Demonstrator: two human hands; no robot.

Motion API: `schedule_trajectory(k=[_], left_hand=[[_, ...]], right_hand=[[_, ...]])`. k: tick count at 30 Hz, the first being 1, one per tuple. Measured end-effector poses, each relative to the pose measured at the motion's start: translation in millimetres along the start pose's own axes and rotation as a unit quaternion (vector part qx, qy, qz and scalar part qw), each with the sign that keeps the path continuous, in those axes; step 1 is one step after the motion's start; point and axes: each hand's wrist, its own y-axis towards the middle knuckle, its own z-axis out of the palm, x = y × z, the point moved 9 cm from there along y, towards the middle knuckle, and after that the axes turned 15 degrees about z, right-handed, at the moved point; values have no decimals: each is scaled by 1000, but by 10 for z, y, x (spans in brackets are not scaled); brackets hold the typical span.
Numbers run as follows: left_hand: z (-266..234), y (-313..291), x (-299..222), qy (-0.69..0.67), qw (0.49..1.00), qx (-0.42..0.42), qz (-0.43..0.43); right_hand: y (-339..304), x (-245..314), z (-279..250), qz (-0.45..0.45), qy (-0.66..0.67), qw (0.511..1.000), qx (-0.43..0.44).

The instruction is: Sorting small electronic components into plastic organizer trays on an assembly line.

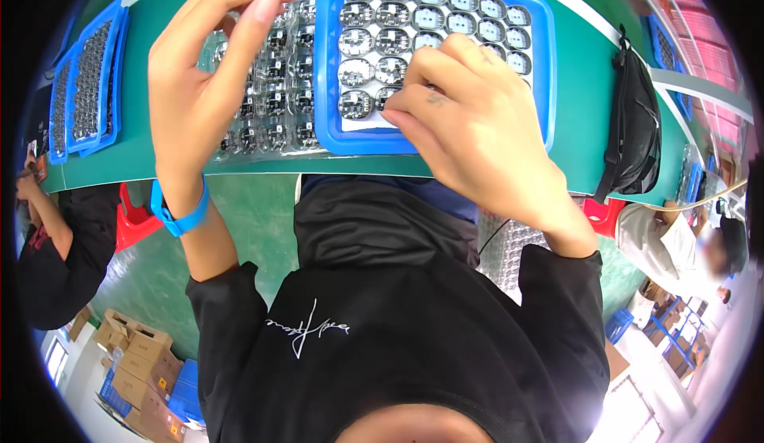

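Note:
In the blue tray (325, 69) lie several rows of small rounded circuit boards (355, 42); those in the left columns show dark parts, and those further right look plain and pale grey (461, 23). My right hand (477, 124) is over the tray's near part, thumb and forefinger pinched at a board (383, 97) in the nearest row, which the fingers partly cover. Raised above clear plastic trays (276, 69) of similar boards is my left hand (195, 69). Its thumb and forefinger come together; anything between them is hidden.
Blue trays of small parts (91, 85) stand on the green table (143, 132) at the left. A black bag (634, 124) lies toward the right edge. People sit at both sides near red stools (135, 218). Cardboard boxes (143, 363) are stacked at lower left.

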Motion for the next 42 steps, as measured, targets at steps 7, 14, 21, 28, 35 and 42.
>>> schedule_trajectory(k=[7,14,21,28,35,42], left_hand=[[507,879,67,-1,993,109,36],[1599,1566,615,25,967,227,115],[1859,1549,834,134,949,245,144],[1118,1540,68,62,982,109,144],[873,880,-241,13,963,208,172],[1045,771,-184,6,956,236,173]], right_hand=[[183,-264,-351,22,103,994,-12],[896,-1984,-858,159,-54,983,-80],[1256,-2138,-377,154,-122,981,3],[983,-1638,-770,100,60,989,-88],[491,-913,-641,33,104,994,7],[479,-1036,-440,-2,77,997,-6]])
